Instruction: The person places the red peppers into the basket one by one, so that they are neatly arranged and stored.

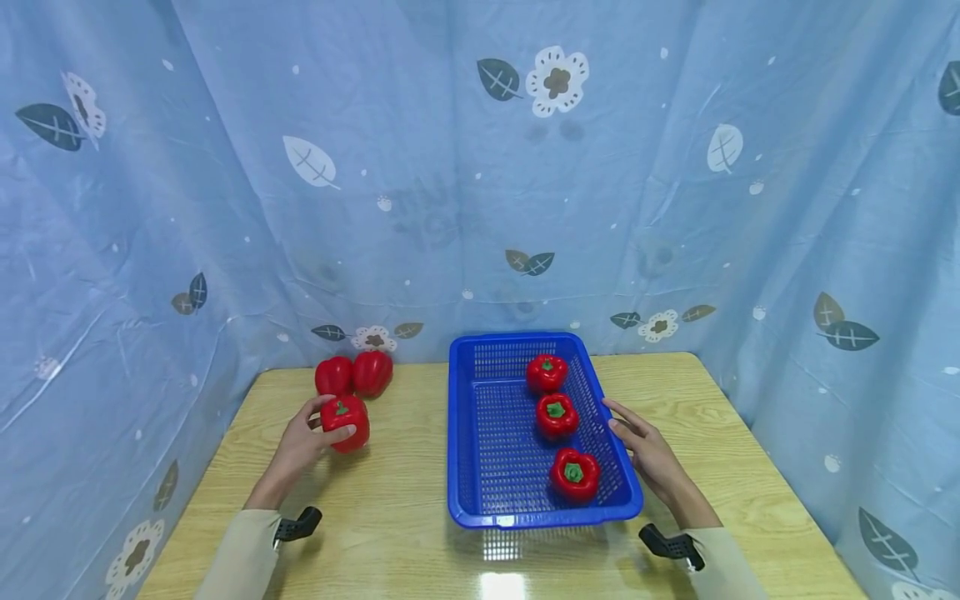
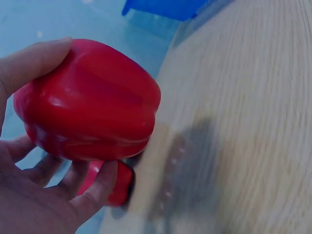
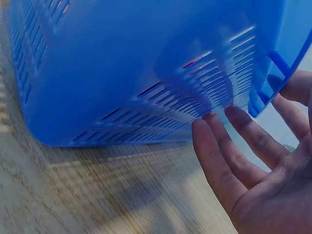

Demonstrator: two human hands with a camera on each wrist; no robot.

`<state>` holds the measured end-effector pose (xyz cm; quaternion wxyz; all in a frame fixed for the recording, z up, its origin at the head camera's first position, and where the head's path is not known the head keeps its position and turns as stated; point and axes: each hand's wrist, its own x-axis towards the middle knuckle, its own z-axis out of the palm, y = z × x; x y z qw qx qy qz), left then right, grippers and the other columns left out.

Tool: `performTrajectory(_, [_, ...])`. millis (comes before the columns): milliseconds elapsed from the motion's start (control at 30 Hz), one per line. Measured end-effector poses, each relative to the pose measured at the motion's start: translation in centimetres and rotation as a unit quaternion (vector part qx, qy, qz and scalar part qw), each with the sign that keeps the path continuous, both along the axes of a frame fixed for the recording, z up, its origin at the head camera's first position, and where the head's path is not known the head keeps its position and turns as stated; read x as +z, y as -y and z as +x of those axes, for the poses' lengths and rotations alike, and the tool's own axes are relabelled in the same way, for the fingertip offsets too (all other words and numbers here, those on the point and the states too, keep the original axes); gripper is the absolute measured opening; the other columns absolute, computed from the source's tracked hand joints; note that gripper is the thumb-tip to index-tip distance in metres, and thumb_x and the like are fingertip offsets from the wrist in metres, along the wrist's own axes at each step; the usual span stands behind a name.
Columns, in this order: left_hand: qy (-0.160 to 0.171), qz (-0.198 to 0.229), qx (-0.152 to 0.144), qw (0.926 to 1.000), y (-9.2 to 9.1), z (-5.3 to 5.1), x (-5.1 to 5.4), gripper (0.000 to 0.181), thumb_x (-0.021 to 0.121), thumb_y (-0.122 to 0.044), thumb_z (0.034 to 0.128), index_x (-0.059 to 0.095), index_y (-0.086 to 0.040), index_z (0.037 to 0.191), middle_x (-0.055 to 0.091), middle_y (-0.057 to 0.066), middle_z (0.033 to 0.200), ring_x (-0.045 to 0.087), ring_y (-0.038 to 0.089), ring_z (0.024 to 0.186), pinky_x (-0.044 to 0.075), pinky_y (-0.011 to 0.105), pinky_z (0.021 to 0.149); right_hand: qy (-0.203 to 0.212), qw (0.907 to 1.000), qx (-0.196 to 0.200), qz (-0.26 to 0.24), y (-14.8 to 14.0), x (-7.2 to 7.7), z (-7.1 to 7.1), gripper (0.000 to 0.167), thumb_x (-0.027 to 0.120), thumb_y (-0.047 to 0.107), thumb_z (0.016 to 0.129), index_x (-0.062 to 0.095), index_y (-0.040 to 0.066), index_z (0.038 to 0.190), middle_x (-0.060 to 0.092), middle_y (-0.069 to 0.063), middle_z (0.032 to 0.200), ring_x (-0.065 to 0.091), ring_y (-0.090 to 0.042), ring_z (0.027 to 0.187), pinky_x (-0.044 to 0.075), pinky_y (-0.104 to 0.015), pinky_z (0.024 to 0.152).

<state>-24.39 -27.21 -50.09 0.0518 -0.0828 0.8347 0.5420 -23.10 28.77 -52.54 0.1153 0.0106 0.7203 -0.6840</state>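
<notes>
Left hand (image 1: 300,443) around pepper (image 1: 356,427) (red)

Left hand (image 2: 34,202) grips a glossy red lobed bell pepper (image 2: 92,100).
Another red pepper (image 2: 121,187) shows behind it; pale wood-grain desk (image 2: 253,122) lies right, a blue plastic object (image 2: 168,6) above.

A glossy red pepper (image 1: 352,432) sits in the left hand (image 1: 296,446), gripped between thumb and fingers, its green stem facing up. Just behind it, two more red peppers (image 1: 372,373) lie side by side on the table (image 1: 397,483). A blue slotted basket (image 1: 454,425) holds three red peppers (image 1: 557,425) along its right side, stems up. The right hand (image 1: 651,454) touches its right rim.
</notes>
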Motion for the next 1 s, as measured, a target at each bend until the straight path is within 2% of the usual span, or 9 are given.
performTrajectory(233, [-0.028, -0.005, -0.018, 0.9994, -1.3, 0.3, 1.7, 0.088, 0.081, -0.033, 0.0789, 0.031, -0.014, 0.148, 0.038, 0.018, 0.147, 0.034, 0.039, 0.135, 0.054, 0.049, 0.094, -0.004, 1.0000, 0.000, 0.004, 0.0, 0.0, 0.0, 0.061, 0.052, 0.041, 0.100, 0.031, 0.023, 0.154, 0.051, -0.011, 0.145, 0.067, -0.016, 0.109, 0.059, -0.039, 0.089])
performTrajectory(467, [-0.057, -0.008, -0.019, 0.9982, -2.5, 0.7, 3.1, 0.088, 0.082, -0.032, 0.0784, 0.031, -0.014, 0.148, 0.040, 0.018, 0.145, 0.037, 0.038, 0.132, 0.056, 0.048, 0.092, -0.002, 1.0000, 0.000, 0.006, 0.0, 0.1, 0.0, 0.061, 0.052, 0.041, 0.100, 0.031, 0.023, 0.154, 0.051, -0.012, 0.145, 0.067, -0.017, 0.109, 0.059, -0.039, 0.089])
performTrajectory(567, [-0.071, -0.003, -0.022, 0.9972, -3.1, 0.9, 3.6, 0.088, 0.081, -0.032, 0.0793, 0.031, -0.014, 0.148, 0.040, 0.017, 0.145, 0.039, 0.038, 0.132, 0.057, 0.049, 0.092, -0.003, 1.0000, 0.003, 0.009, 0.0, 0.1, 0.1, 0.061, 0.052, 0.042, 0.100, 0.031, 0.024, 0.154, 0.048, -0.014, 0.147, 0.066, -0.017, 0.111, 0.059, -0.039, 0.089])
performTrajectory(667, [-0.083, 0.005, -0.028, 0.9961, -3.7, 1.2, 4.3, 0.085, 0.080, -0.030, 0.0812, 0.030, -0.015, 0.149, 0.040, 0.017, 0.144, 0.041, 0.037, 0.130, 0.058, 0.044, 0.089, -0.005, 0.9999, 0.005, 0.009, -0.1, 0.0, 0.1, 0.061, 0.052, 0.042, 0.100, 0.031, 0.024, 0.154, 0.048, -0.015, 0.148, 0.066, -0.018, 0.111, 0.059, -0.040, 0.089])
performTrajectory(833, [-0.097, 0.025, -0.036, 0.9943, -5.1, 1.5, 5.6, 0.081, 0.079, -0.026, 0.0825, 0.031, -0.016, 0.148, 0.040, 0.016, 0.144, 0.042, 0.035, 0.129, 0.057, 0.039, 0.088, -0.007, 0.9999, 0.006, 0.006, 0.0, 0.0, 0.0, 0.061, 0.052, 0.041, 0.100, 0.031, 0.023, 0.155, 0.051, -0.012, 0.145, 0.067, -0.018, 0.111, 0.059, -0.040, 0.089])
performTrajectory(1000, [-0.118, 0.046, -0.052, 0.9905, -6.7, 1.8, 6.5, 0.081, 0.080, -0.024, 0.0809, 0.033, -0.017, 0.147, 0.042, 0.014, 0.143, 0.043, 0.034, 0.129, 0.057, 0.039, 0.089, -0.007, 0.9999, 0.005, 0.006, -0.1, 0.0, 0.0, 0.061, 0.052, 0.041, 0.100, 0.031, 0.023, 0.154, 0.053, -0.009, 0.143, 0.067, -0.017, 0.109, 0.059, -0.040, 0.089])
